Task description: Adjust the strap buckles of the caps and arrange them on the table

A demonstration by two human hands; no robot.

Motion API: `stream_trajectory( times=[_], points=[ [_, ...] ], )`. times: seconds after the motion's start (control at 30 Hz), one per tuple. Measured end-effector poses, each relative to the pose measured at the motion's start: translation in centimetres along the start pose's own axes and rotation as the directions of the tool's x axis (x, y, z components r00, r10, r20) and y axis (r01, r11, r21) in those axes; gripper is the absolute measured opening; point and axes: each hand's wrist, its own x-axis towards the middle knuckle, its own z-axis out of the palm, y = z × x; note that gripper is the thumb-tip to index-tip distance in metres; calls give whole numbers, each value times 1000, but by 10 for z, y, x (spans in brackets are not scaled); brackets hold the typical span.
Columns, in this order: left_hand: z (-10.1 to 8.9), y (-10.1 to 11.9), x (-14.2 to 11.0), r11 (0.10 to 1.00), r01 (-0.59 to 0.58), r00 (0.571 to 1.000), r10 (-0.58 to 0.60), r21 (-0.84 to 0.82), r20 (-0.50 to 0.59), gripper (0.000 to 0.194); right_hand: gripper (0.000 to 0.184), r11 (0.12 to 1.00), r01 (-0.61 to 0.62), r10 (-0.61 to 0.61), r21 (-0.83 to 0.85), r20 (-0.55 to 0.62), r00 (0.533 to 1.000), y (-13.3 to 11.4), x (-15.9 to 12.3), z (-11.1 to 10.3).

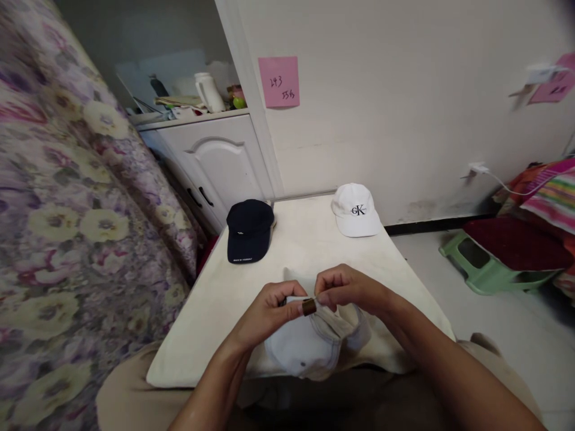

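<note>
A light-coloured baseball cap [305, 347] lies at the near edge of the table, its back opening turned up toward me. My left hand [281, 304] pinches the cap's back strap beside a brown metal-looking buckle [309, 307]. From the other side, my right hand [344, 288] pinches the strap end close to that buckle. The fingertips of both hands almost meet there, and the strap between them is partly hidden. Farther back on the table sit a dark navy cap [250, 230] at the left and a white cap [356, 211] with black letters at the right.
A cream cloth covers the table [202, 323]. Along the left hangs a flowered curtain [90, 227], with a white cabinet [220, 161] behind. A green stool [480, 260] with a dark red top stands on the floor at the right. Pink notes [279, 82] are on the wall.
</note>
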Motion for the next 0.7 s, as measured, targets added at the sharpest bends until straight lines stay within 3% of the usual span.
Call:
stream_trajectory(
  times=[0.23, 0.7],
  points=[
    [0, 1, 1, 1000, 3, 1000, -3, -27, 22, 33, 16, 1000, 9, -9, -8, -4, 1000, 2, 1, -2],
    [1, -4, 0, 994, 21, 999, -26, -106, -40, 31, 23, 1000, -7, 6, 7, 28, 1000, 6, 3, -3]
  ],
)
